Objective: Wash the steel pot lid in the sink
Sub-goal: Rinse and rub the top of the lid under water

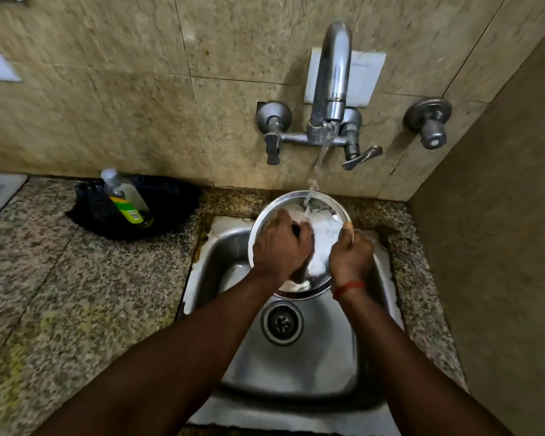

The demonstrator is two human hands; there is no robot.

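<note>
Mid-rinse, by the look of it. Holding the steel pot lid [321, 202] tilted up over the back edge of the sink [328, 357], right under the tap [332, 73], catching the stream of water [320, 158] on its far half. Left hand [280, 247] curled over the middle of the lid, maybe round a dark knob, hard to say for sure. Right hand [351, 256] gripping the rim on the right side, thumb laid on top, red thread [348, 286] at the wrist.

Lots of white on the lid's face. Could be foam, could be glare and splashing water, can't tell which. So probably past the soaping and into the rinse, or somewhere between scrubbing and rinsing. Left to do, going by this: flush the whole face, flip it and do the other side, shut off the tap, set the lid down somewhere.

Soap bottle [128, 199] parked in a black pan [170, 199] on the counter [76, 294] off the sink's back left corner, well apart from both hands.
</note>
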